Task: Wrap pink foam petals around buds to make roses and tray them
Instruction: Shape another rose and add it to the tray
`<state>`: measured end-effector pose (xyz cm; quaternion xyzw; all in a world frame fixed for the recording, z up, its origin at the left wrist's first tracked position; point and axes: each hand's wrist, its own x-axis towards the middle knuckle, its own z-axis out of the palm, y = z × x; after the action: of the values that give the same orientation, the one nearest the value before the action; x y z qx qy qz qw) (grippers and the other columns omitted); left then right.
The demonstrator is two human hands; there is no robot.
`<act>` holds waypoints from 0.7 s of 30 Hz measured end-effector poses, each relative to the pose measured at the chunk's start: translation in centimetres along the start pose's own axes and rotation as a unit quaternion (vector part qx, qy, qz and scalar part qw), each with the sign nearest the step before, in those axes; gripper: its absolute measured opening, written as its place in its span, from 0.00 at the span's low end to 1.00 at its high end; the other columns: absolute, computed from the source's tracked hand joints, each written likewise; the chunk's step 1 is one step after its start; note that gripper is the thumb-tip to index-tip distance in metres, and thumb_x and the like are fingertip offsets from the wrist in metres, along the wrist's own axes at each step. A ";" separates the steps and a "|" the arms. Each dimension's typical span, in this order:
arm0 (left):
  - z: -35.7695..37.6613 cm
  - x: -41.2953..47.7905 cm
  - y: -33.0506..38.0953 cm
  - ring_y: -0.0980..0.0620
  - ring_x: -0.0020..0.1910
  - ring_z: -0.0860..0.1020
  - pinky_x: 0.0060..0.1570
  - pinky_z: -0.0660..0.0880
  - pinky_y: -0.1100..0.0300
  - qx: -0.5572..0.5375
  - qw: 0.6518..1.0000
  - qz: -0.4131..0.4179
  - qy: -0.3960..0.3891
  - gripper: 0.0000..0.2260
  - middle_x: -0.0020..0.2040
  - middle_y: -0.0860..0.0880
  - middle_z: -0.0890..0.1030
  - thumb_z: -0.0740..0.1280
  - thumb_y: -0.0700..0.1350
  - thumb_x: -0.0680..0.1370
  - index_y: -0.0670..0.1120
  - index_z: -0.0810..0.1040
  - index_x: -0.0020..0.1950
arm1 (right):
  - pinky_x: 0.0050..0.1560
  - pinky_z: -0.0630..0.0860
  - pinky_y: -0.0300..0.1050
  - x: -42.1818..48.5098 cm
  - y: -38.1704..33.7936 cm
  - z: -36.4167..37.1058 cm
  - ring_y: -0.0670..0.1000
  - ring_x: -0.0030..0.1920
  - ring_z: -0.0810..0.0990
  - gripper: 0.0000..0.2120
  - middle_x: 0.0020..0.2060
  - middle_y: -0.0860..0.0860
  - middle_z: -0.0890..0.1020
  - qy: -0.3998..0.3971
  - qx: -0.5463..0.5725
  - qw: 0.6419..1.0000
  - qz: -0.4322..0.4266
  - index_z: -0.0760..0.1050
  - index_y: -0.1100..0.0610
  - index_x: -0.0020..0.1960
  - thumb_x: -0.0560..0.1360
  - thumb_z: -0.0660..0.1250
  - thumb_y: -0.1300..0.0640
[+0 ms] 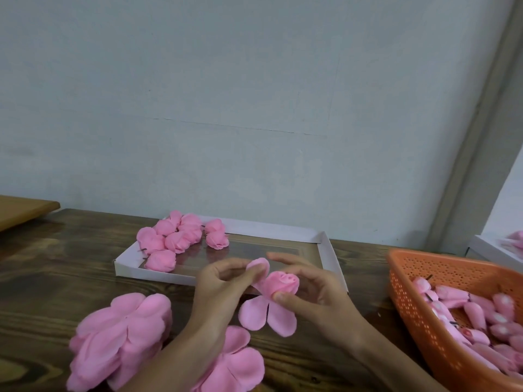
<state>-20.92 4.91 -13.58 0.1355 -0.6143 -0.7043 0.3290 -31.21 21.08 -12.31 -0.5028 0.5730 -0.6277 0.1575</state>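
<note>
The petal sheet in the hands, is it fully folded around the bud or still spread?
Mostly spread: the petal sheet hangs flat below the bud; the left hand pinches only one petal up.

Soft, even, dim daylight, faint shadows, overall slight blur, wide-angle bending at the edges.

A single view is given, taken by a wide-angle camera worn on the person's head. It is faced forward and slightly down across a dark brown wooden table (56, 278) toward a pale blue-grey wall (254, 94), by which the upper half of the frame is filled. The left hand (218, 287), right hand (314, 292) and held pink foam rose (284, 282) are seen close, at lower centre.
</note>
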 end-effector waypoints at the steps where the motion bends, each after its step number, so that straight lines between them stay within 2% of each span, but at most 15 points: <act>1: 0.1 -0.2 0.2 0.42 0.46 0.87 0.46 0.83 0.53 0.000 1.000 0.018 -0.008 0.08 0.43 0.42 0.88 0.80 0.48 0.71 0.45 0.88 0.44 | 0.62 0.80 0.43 0.0 -0.1 0.1 0.52 0.68 0.81 0.11 0.69 0.47 0.80 -0.002 -0.006 1.000 0.004 0.86 0.55 0.56 0.76 0.75 0.65; 3: 0.3 -0.6 0.7 0.44 0.45 0.87 0.43 0.82 0.59 -0.007 0.999 0.046 -0.025 0.11 0.44 0.42 0.88 0.79 0.50 0.68 0.44 0.89 0.45 | 0.62 0.80 0.44 0.0 -0.2 0.1 0.52 0.67 0.82 0.12 0.67 0.48 0.82 0.000 -0.015 1.000 0.015 0.86 0.55 0.58 0.76 0.75 0.65; 6: 0.3 -0.7 1.0 0.45 0.47 0.87 0.43 0.82 0.61 -0.020 0.997 0.062 -0.040 0.12 0.46 0.42 0.88 0.78 0.50 0.67 0.45 0.89 0.46 | 0.59 0.83 0.50 0.1 -0.6 0.2 0.54 0.59 0.86 0.12 0.57 0.51 0.87 0.013 -0.035 0.999 0.037 0.86 0.53 0.58 0.76 0.77 0.61; 11: 0.2 -0.6 1.2 0.47 0.47 0.87 0.44 0.83 0.61 -0.003 0.996 0.075 -0.048 0.11 0.45 0.44 0.89 0.76 0.51 0.69 0.47 0.90 0.47 | 0.52 0.84 0.43 0.2 -1.0 0.5 0.51 0.54 0.87 0.13 0.52 0.49 0.89 0.052 -0.056 0.996 0.036 0.85 0.52 0.57 0.72 0.78 0.54; 14: 0.2 -0.6 1.1 0.47 0.45 0.87 0.42 0.82 0.61 0.003 0.995 0.088 -0.044 0.10 0.44 0.44 0.89 0.76 0.49 0.71 0.46 0.90 0.47 | 0.53 0.84 0.44 0.2 -0.8 0.4 0.52 0.55 0.87 0.11 0.53 0.50 0.88 0.047 -0.048 0.998 0.017 0.86 0.50 0.55 0.73 0.80 0.57; 18: 0.2 -0.7 0.8 0.45 0.40 0.87 0.38 0.82 0.61 -0.009 0.997 0.082 0.001 0.06 0.40 0.42 0.87 0.76 0.47 0.72 0.45 0.89 0.44 | 0.59 0.81 0.42 0.1 -0.7 0.3 0.47 0.66 0.82 0.12 0.67 0.43 0.80 0.010 -0.059 0.998 -0.015 0.88 0.51 0.51 0.71 0.80 0.64; 21: 0.2 -0.7 0.7 0.47 0.40 0.86 0.38 0.81 0.62 0.008 0.996 0.094 -0.004 0.04 0.39 0.44 0.87 0.76 0.47 0.73 0.47 0.89 0.43 | 0.59 0.82 0.47 0.2 -0.5 0.5 0.51 0.65 0.83 0.12 0.67 0.45 0.81 -0.005 -0.060 0.998 -0.028 0.88 0.54 0.54 0.71 0.80 0.64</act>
<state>-20.33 5.53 -12.98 0.0769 -0.6311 -0.6659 0.3903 -30.68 20.81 -11.86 -0.5303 0.5946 -0.5939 0.1117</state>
